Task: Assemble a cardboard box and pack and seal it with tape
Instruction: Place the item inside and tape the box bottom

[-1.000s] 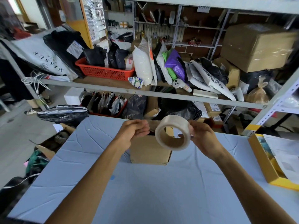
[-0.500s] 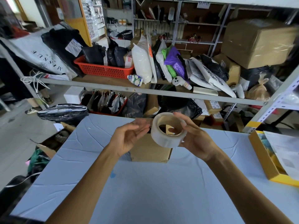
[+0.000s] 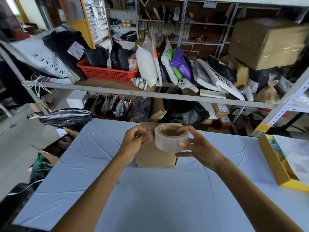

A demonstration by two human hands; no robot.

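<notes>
A light blue table (image 3: 150, 198) is seen closest, under both arms. Above it, a roll of clear tape (image 3: 170, 139) is held up in the right hand (image 3: 200, 149). The roll is gripped from the side. The thumb is pressed on the near wall, and the other fingers (image 3: 184, 129) are curled over the far rim, a little spread. The hole of the roll is turned up.

Just left of those fingers, the left hand (image 3: 133, 142) is held close to the roll. Its fingertips (image 3: 145, 135) are pressed together, and a short strip of tape (image 3: 151, 131) from the roll is pinched between them.

Right below and behind both sets of fingers, a brown cardboard box (image 3: 155, 159) is set on the table. Its top is hidden by the hands and the roll, so it cannot be told if the flaps are shut.

Far to the right of the right fingers, a yellow tray (image 3: 274, 166) with papers is laid on the table. Past the table, left of the left fingers, a black bag (image 3: 65, 117) is seen. Farther behind the fingers, a grey shelf (image 3: 103, 89) is filled with bags, and a red basket (image 3: 107, 73) is placed on it. Up to the right, a big brown carton (image 3: 267, 42) is kept.
</notes>
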